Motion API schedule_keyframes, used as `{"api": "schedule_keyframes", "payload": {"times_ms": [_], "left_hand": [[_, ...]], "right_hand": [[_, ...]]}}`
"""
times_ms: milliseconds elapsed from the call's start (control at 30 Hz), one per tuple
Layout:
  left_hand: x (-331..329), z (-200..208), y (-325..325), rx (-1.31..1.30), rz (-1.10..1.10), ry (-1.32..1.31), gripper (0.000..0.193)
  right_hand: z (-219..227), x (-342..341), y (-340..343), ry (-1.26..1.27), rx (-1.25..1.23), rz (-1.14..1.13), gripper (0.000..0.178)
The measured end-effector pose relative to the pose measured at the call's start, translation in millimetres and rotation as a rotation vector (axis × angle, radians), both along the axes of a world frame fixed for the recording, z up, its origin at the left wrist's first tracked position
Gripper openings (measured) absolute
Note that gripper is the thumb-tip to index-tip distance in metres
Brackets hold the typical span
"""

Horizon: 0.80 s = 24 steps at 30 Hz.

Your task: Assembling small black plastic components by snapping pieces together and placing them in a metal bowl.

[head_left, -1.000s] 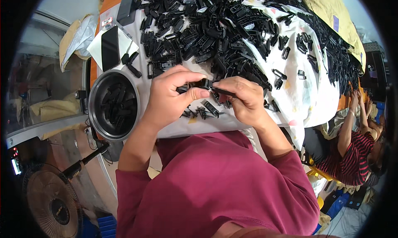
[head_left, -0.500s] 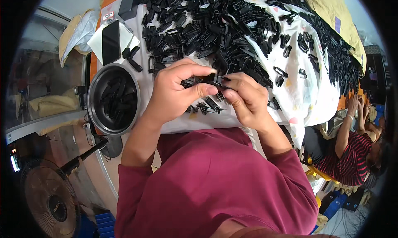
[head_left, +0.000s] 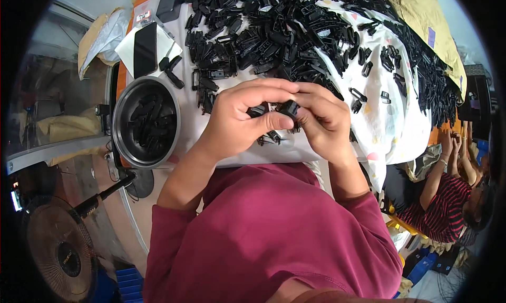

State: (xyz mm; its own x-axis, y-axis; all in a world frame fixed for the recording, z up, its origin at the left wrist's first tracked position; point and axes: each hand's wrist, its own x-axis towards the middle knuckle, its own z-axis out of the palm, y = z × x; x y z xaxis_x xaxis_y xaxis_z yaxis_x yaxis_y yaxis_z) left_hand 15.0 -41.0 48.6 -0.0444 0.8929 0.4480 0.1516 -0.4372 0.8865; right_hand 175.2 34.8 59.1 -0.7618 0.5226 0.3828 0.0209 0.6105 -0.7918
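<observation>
Between my two hands, above the near edge of the white-covered table, is a small black plastic part (head_left: 288, 109). My left hand (head_left: 240, 116) pinches it with thumb and fingers. The fingers of my right hand (head_left: 324, 118) close on its other side and hide some of it. Just under my hands lie several small dark pieces (head_left: 272, 137), partly covered by my fingers. Beyond them spreads a big heap of similar black plastic parts (head_left: 263, 39). To the left, a round metal bowl (head_left: 175, 139) holds more black parts.
A black phone (head_left: 145, 50) lies on white paper left of the heap, near a dark box (head_left: 169, 5). A standing fan (head_left: 66, 253) is at lower left. A brown paper sack (head_left: 429, 29) lies at far right. Another person in a striped shirt (head_left: 445, 208) sits on the right.
My hands have come closer together and shifted slightly right. The black part has been turned between my fingers, and my index fingers now meet above it.
</observation>
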Motion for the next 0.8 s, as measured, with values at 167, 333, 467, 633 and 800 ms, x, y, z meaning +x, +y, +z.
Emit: {"api": "schedule_keyframes", "payload": {"times_ms": [167,333,467,633,800], "left_hand": [[5,0,-4,-0.168,0.005,-0.409,0.028],[-1,-5,-5,-0.092,0.151,-0.225,0.030],[2,-1,-9,-0.205,0.211,-0.184,0.030],[7,-8,-10,-0.217,0.215,-0.262,0.029],[7,-6,-9,-0.186,0.237,-0.229,0.028]], "right_hand": [[-12,-1,-10,0.328,-0.470,-0.145,0.021],[-3,3,0,0.293,-0.065,-0.155,0.031],[-3,-1,-2,0.228,0.184,-0.156,0.032],[-6,1,0,0.208,0.283,-0.152,0.034],[-8,4,-2,0.186,0.188,-0.123,0.029]]}}
